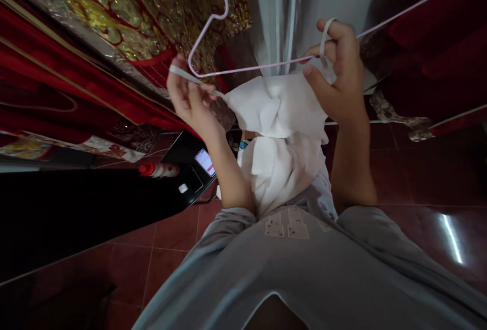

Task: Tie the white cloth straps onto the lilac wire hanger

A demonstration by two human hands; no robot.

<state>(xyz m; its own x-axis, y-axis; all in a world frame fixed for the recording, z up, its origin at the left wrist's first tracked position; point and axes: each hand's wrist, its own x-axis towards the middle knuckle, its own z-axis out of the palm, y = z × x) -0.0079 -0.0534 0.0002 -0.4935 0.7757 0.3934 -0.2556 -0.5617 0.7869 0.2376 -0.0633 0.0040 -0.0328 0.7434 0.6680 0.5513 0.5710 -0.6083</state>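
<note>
My left hand is raised in front of me, fingers pinched on a thin white strap of a white garment. My right hand is closed on the garment's other strap, which loops over a finger, and touches the lower bar of a thin pink wire hanger. The garment hangs bunched between and below both hands. The hanger's hook end rises above my left hand.
Red and gold embroidered fabric hangs at the left and dark red cloth at the right. A black table on the left holds a red-capped bottle and a lit phone. The floor is red tile.
</note>
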